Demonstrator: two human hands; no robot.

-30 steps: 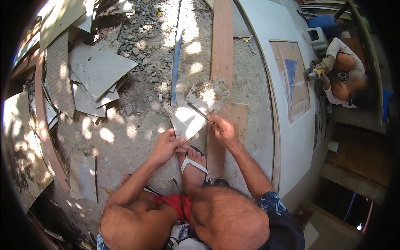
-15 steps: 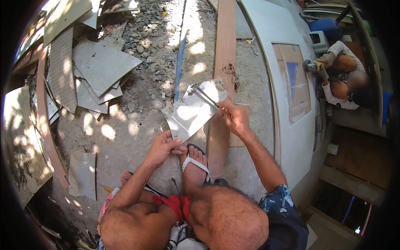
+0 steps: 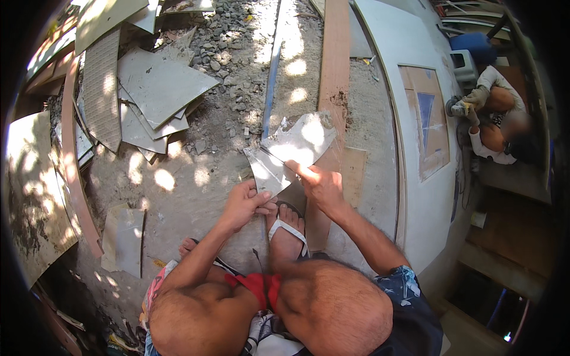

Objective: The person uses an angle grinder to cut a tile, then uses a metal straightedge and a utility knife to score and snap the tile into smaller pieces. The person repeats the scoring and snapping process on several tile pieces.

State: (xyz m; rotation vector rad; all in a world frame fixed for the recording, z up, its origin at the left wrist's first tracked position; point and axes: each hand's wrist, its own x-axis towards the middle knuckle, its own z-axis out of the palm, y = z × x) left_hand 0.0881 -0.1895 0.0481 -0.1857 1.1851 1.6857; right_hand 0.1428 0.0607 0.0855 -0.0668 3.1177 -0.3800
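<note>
A jagged piece of pale, smooth sheet (image 3: 309, 137) is held flat above my foot and a long wooden board. My left hand (image 3: 243, 204) pinches its near left corner between thumb and fingers. Closed around a thin dark tool (image 3: 275, 156), my right hand (image 3: 323, 188) rests over the sheet's right edge with the index finger stretched along the tool. The tool's tip lies at a line across the sheet near its left corner. Its handle is hidden in my fist, so its exact kind cannot be made out.
Broken sheet pieces (image 3: 163, 89) are stacked at the left beside gravel (image 3: 228, 56). A wooden board (image 3: 333, 71) and a blue strip (image 3: 273, 83) run away from me. A white door-like panel (image 3: 409, 29) lies at the right, where a gloved co-worker (image 3: 496, 113) holds a power tool (image 3: 457, 107).
My right hand has drawn the tool left and toward me across the sheet, from the upper part to the line near the corner. My left hand keeps its pinch.
</note>
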